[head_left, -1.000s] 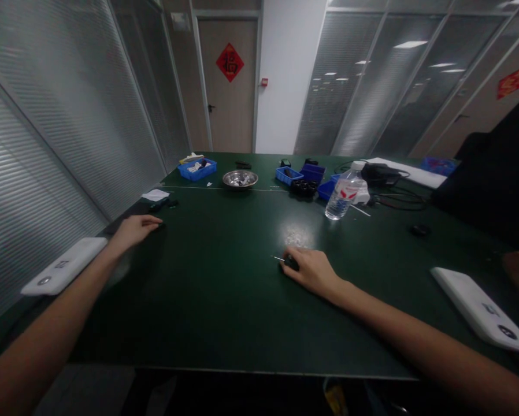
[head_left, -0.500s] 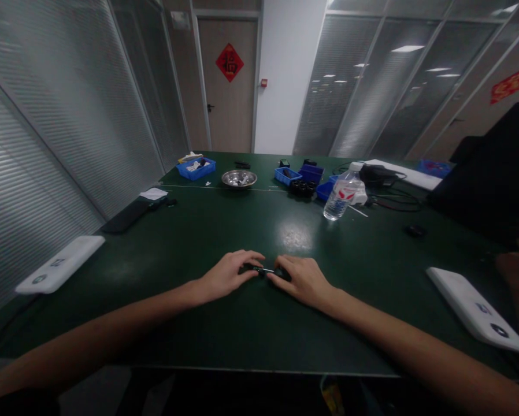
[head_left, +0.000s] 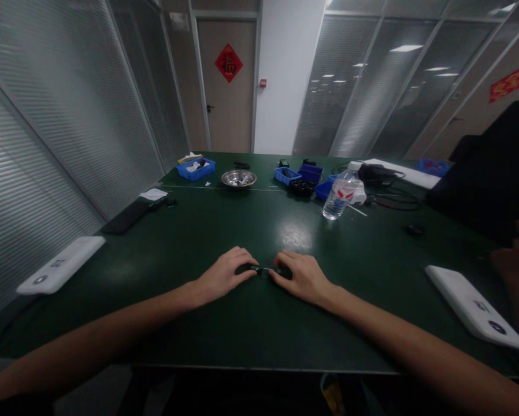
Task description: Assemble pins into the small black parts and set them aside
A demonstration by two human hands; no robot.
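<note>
My left hand (head_left: 225, 273) rests low over the green table, thumb and fingers pinching a small dark part (head_left: 256, 268) with a hint of green; its kind is too small to make out. Facing it, my right hand (head_left: 301, 274) is closed around the dark handle of a screwdriver (head_left: 268, 269). Its thin metal shaft points left and meets the small part, or nearly so; I cannot tell whether they touch. Curled fingers hide most of the handle.
A water bottle (head_left: 341, 192) stands to the right beyond my hands. Farther back are a metal bowl (head_left: 238, 179), a blue basket (head_left: 196, 169) and black cables. White power banks (head_left: 476, 306) lie at both sides. Another person's hand (head_left: 517, 260) shows at the right edge.
My left fingers have shifted slightly left and closed nearer the end of the small part. The right hand keeps its grip on the screwdriver, almost in place.
</note>
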